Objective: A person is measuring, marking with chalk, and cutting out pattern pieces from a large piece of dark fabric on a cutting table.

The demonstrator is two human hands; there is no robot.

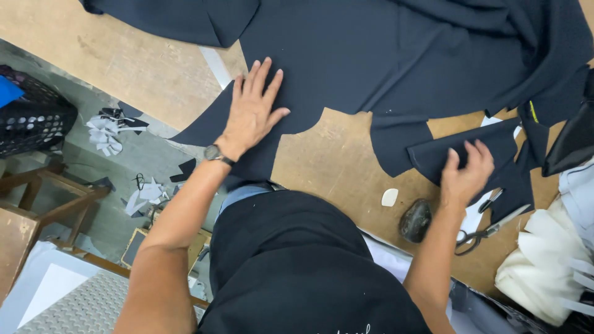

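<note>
The left hand (250, 111) lies flat, fingers spread wide, on the dark cloth (383, 55). The right hand (465, 173), fingers bent, touches a folded dark piece (451, 151) lying sideways across the desk (124, 62).

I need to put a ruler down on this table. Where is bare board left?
Bare board shows between the left hand and right hand, bordered by the dark cloth above and the chalk and dark stone below. The far-left table corner is free too. Around the scissors it is crowded.
</note>
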